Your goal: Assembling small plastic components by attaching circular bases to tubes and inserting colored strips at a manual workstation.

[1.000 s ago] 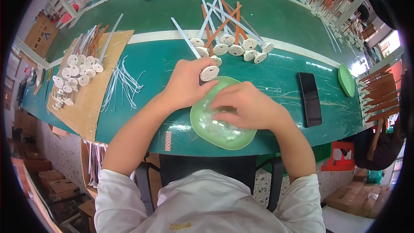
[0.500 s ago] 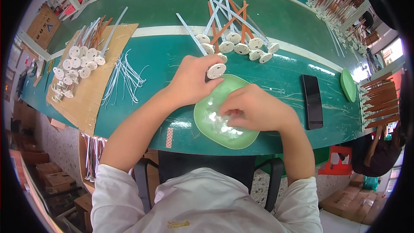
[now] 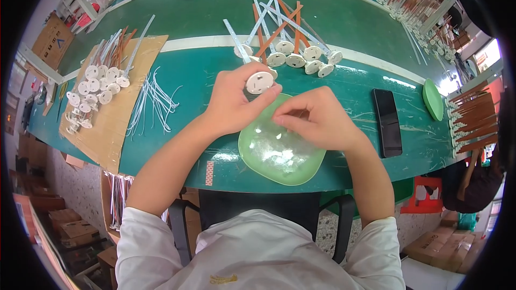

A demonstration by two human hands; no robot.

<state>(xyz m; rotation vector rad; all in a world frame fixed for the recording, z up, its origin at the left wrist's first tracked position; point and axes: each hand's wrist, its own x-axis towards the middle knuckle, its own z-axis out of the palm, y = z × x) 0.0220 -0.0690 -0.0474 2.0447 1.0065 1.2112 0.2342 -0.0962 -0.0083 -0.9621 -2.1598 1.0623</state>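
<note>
Bent over a glossy green counter in a crowded workshop. Gripping with left hand a white round plastic disc with flat pale-grey strip, long axis pointing away, slightly leftward. Bringing right hand's fingertips close above shallow light-green dish; cannot tell if holding.

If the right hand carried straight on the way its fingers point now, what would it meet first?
Probably the left hand, near the base of its thumb. Depth is unclear: if the right hand sits lower, the green dish may come first.
</note>
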